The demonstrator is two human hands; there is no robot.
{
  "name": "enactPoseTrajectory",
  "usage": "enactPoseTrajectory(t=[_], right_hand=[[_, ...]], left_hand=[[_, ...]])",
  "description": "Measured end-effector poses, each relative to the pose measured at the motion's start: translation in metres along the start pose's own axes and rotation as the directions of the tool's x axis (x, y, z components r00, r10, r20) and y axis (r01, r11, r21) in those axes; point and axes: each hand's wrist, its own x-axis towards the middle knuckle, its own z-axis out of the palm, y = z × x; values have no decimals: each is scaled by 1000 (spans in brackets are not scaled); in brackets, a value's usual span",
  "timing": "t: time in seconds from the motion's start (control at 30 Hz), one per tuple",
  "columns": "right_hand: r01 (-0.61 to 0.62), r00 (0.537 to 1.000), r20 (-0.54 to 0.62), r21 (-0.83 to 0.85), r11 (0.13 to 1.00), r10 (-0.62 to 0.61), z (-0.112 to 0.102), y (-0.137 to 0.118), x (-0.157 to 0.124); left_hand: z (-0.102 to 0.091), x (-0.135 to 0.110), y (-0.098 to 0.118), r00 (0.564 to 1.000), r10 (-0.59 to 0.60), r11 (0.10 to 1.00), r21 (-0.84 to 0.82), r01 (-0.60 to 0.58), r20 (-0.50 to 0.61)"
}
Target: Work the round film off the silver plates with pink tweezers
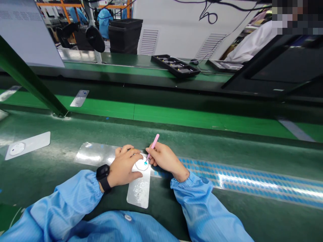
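A white phone back cover [138,193] with a round camera area lies on the green bench in front of me. My left hand [123,168], with a black watch at the wrist, rests on its left side, fingers spread and thumb on the surface. In the fingers of my right hand [164,158] is a pair of pink tweezers [154,142], tilted, its tip at a small blue dot [145,163] within the round area. Beneath both hands runs a clear sheet of blue dot stickers [242,178], its left part mostly bare.
Another back cover [32,143] lies at left. A further cover [80,98] sits on the green conveyor belt [161,114] beyond the bench edge. A green post [32,80] rises at left. A black tray [176,65] and a dark monitor [285,67] stand farther back.
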Motion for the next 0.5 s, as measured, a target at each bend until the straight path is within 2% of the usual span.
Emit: enactPoseTrajectory(t=[0.5], right_hand=[[70,998,1,2,998,-70,1,5,2]], left_hand=[[-4,-3,6,997,4,997,77,-10,75]])
